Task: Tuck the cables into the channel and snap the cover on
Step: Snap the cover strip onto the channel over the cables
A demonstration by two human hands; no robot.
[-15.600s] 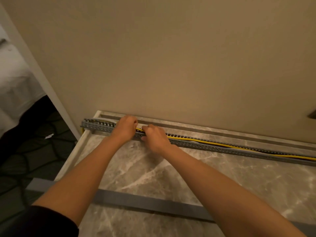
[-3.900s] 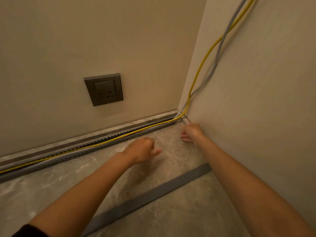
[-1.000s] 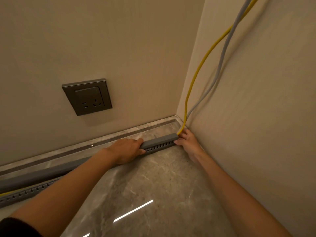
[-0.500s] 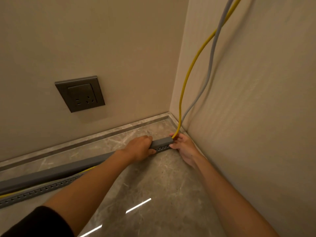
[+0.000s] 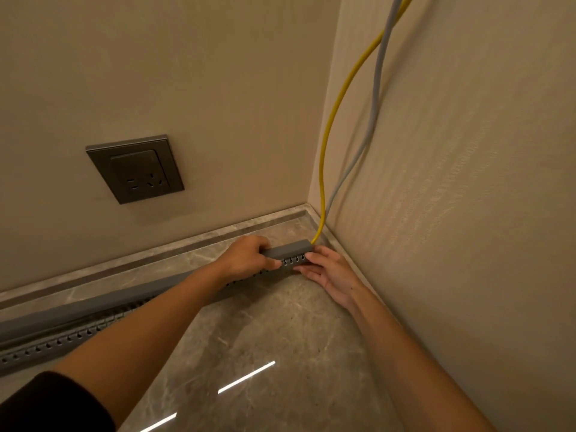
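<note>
In the head view, at frame centre, the left hand (image 5: 246,257) is curling its fingers round the cover (image 5: 288,250), and the right hand (image 5: 330,272) is pressing straight fingers against the channel (image 5: 62,341) end. The yellow cable (image 5: 330,129) and grey cable (image 5: 377,88) are leaving it at the corner. Toward lower left the cover seems to be sitting unsnapped, so pressing is likely remaining.

Both bare forearms reach forward and converge. The left hand (image 5: 246,258) lies knuckles up, fingers curled over the top of the cover (image 5: 288,251), thumb pressed along the front (a dark sleeve (image 5: 46,403) covers the upper arm). The right hand (image 5: 328,271) is turned palm inward, fingers nearly straight, fingertips (image 5: 311,255) touching at the cover's end.
</note>
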